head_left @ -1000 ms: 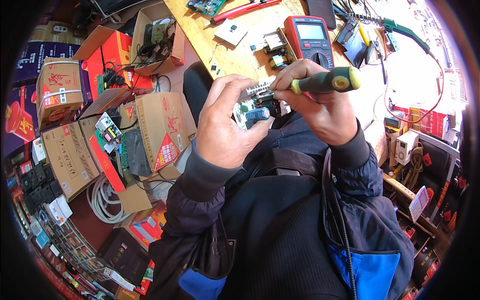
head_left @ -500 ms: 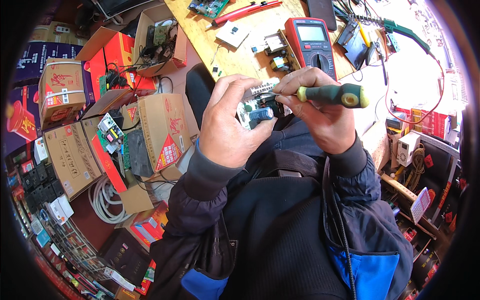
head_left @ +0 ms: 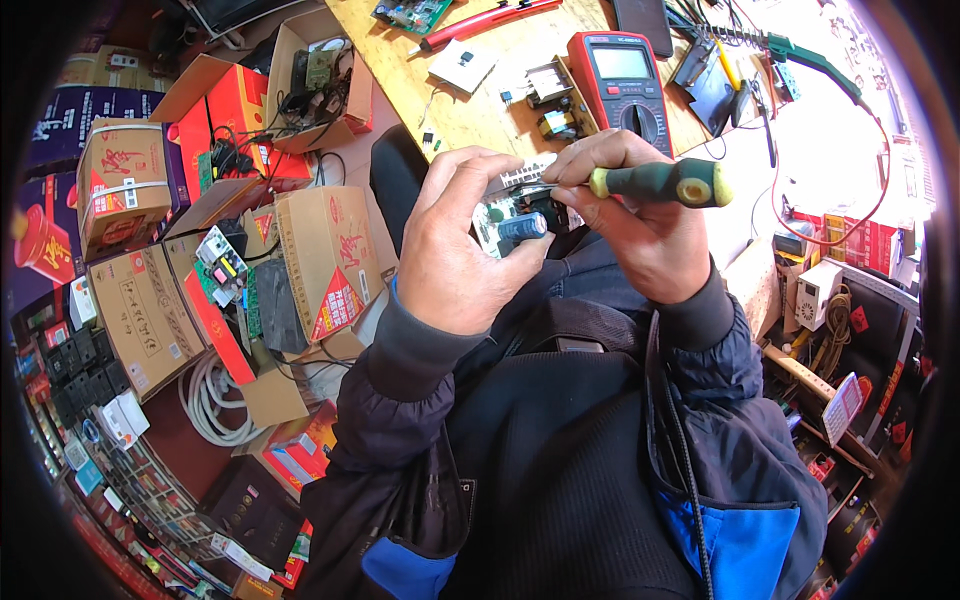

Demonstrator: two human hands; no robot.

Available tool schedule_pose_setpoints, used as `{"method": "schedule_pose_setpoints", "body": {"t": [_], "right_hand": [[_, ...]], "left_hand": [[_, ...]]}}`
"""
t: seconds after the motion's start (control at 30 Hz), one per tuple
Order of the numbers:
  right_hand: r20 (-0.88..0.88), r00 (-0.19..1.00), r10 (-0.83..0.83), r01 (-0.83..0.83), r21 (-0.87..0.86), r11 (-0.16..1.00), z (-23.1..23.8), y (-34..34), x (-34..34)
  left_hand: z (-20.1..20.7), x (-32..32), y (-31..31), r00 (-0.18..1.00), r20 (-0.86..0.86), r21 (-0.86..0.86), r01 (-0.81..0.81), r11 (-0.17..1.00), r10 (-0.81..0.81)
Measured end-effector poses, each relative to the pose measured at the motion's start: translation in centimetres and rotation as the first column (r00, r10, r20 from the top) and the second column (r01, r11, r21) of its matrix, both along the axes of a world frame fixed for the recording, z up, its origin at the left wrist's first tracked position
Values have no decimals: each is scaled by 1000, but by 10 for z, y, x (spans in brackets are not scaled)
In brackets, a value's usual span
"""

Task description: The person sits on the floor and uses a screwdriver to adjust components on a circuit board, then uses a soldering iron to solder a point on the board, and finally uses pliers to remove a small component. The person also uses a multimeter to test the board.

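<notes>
My left hand [head_left: 460, 240] is closed round a small circuit board [head_left: 490, 232], thumb on the near side and fingers on the far side. A blue cylindrical capacitor [head_left: 522, 227] stands out from the board beside my thumb tip. My right hand [head_left: 640, 215] grips a screwdriver [head_left: 655, 186] with a dark green and yellow handle. Its shaft points left toward the board, and my thumb and forefinger pinch near its front. Where the tip meets the board is hidden by my fingers. A pale slotted part [head_left: 527, 172] shows between the hands.
On the wooden table [head_left: 400, 60] ahead lie a red multimeter [head_left: 622, 85], a red pen-like tool [head_left: 485, 25], a white block [head_left: 463, 66] and loose electronic parts [head_left: 553, 100]. A green-handled soldering iron [head_left: 815, 65] lies at the far right. Cardboard boxes [head_left: 325, 260] crowd the left.
Both hands keep their grips on the board and screwdriver, with barely any movement. The view has shifted very slightly, so the table items appear a little farther left.
</notes>
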State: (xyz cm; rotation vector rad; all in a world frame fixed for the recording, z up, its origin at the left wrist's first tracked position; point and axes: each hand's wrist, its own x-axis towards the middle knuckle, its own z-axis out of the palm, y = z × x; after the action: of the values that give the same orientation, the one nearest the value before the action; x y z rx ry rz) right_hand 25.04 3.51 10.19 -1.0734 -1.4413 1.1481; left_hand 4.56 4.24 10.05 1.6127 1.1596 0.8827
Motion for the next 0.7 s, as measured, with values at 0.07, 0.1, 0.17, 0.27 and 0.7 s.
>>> {"method": "schedule_pose_setpoints", "body": {"t": [0.07, 0.1, 0.17, 0.27, 0.7], "right_hand": [[6, 1000, 2, -2, 2, 1000, 0, 0, 1], [9, 1000, 4, -4, -4, 1000, 0, 0, 2], [5, 1000, 3, -3, -4, 1000, -1, 0, 2], [-14, 1000, 2, -2, -4, 1000, 0, 0, 2], [-16, 1000, 9, -9, -18, 1000, 1, 2, 1]], "left_hand": [[-1, 0, 0, 1000, 6, 0, 3, 1000, -3], [-1, 0, 0, 1000, 12, -9, -1, 1000, 1], [-2, 1, 0, 1000, 30, -17, -7, 1000, 8], [-1, 1, 0, 1000, 20, -1, 3, 1000, -3], [-2, 0, 0, 1000, 14, 6, -3, 1000, 3]]}}
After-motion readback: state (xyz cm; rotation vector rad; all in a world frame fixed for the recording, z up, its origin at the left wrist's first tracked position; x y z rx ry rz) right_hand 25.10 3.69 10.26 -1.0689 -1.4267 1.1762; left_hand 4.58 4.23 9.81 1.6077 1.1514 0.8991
